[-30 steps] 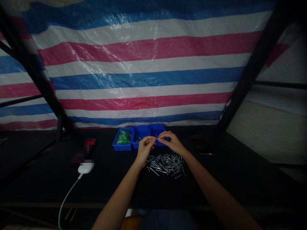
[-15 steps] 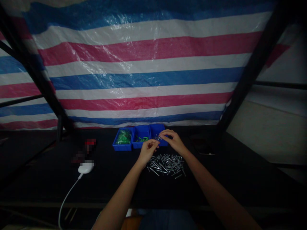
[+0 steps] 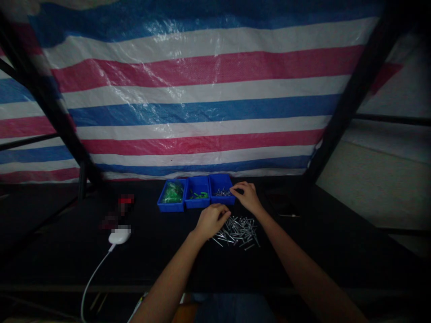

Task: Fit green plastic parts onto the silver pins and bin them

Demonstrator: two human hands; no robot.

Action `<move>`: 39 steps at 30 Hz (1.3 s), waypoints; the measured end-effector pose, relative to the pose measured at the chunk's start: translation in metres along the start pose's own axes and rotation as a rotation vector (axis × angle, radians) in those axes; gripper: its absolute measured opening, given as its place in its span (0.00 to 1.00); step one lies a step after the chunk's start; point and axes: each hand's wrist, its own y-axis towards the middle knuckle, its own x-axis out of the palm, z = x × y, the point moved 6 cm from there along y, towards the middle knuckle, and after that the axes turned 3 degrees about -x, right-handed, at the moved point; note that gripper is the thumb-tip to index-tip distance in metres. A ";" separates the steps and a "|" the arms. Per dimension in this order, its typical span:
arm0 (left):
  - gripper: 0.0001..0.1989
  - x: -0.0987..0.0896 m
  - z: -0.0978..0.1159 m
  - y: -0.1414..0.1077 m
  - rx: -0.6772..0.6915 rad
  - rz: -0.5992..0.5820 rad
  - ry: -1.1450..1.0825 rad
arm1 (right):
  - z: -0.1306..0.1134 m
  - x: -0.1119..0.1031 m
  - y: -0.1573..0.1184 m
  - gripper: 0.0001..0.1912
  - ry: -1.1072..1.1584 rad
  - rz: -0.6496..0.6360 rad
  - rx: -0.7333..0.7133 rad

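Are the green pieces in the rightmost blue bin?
No, the rightmost blue bin holds silver metal pins; the green pieces lie in the other two bins.

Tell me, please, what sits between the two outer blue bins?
In the head view, a third blue bin holding a few green pieces sits between them.

The person is wearing dark blue clothing [image 3: 232,309], showing just below the front edge of the counter [image 3: 67,251]. Both forearms [image 3: 171,273] are showing bare and slim, with no sleeves, watches or bands, tapering into an ungloved left hand [image 3: 212,220] and right hand [image 3: 247,197].
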 end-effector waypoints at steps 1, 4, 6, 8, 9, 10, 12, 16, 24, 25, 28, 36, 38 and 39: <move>0.11 0.001 0.000 0.000 0.007 -0.005 0.005 | 0.001 0.002 0.000 0.11 -0.014 -0.015 0.004; 0.11 0.003 0.001 0.000 0.023 -0.032 0.026 | 0.005 0.006 0.001 0.10 -0.015 -0.028 0.024; 0.12 0.004 0.002 -0.001 0.023 -0.050 0.041 | 0.007 0.007 0.004 0.10 -0.006 -0.031 0.039; 0.11 0.004 0.002 -0.001 0.020 -0.063 0.047 | 0.009 0.009 0.007 0.09 -0.006 -0.044 0.044; 0.11 0.004 0.003 -0.001 0.019 -0.068 0.046 | 0.010 0.011 0.008 0.09 -0.010 -0.055 0.042; 0.11 0.004 0.003 -0.001 0.019 -0.071 0.044 | 0.010 0.012 0.009 0.08 -0.015 -0.067 0.040; 0.11 0.005 0.003 -0.001 0.023 -0.073 0.039 | 0.010 0.014 0.009 0.07 -0.023 -0.085 0.042; 0.11 0.005 0.003 -0.002 0.028 -0.072 0.037 | 0.010 0.018 0.008 0.06 -0.014 -0.119 0.047; 0.11 0.006 0.004 -0.002 0.022 -0.095 0.018 | 0.008 0.020 0.010 0.05 -0.070 -0.156 0.102; 0.11 0.006 0.004 -0.002 0.023 -0.097 0.020 | 0.007 0.020 0.010 0.05 -0.080 -0.162 0.111; 0.11 0.006 0.004 -0.002 0.020 -0.095 0.019 | 0.006 0.021 0.009 0.05 -0.085 -0.164 0.124; 0.11 0.006 0.005 -0.002 0.018 -0.101 0.011 | 0.009 0.017 0.012 0.07 0.073 -0.050 0.051; 0.11 0.005 0.005 -0.002 0.026 -0.095 0.010 | 0.009 0.018 0.013 0.06 0.100 -0.059 0.041; 0.10 0.005 0.006 -0.002 0.029 -0.092 0.011 | 0.008 0.020 0.013 0.05 0.108 -0.077 0.036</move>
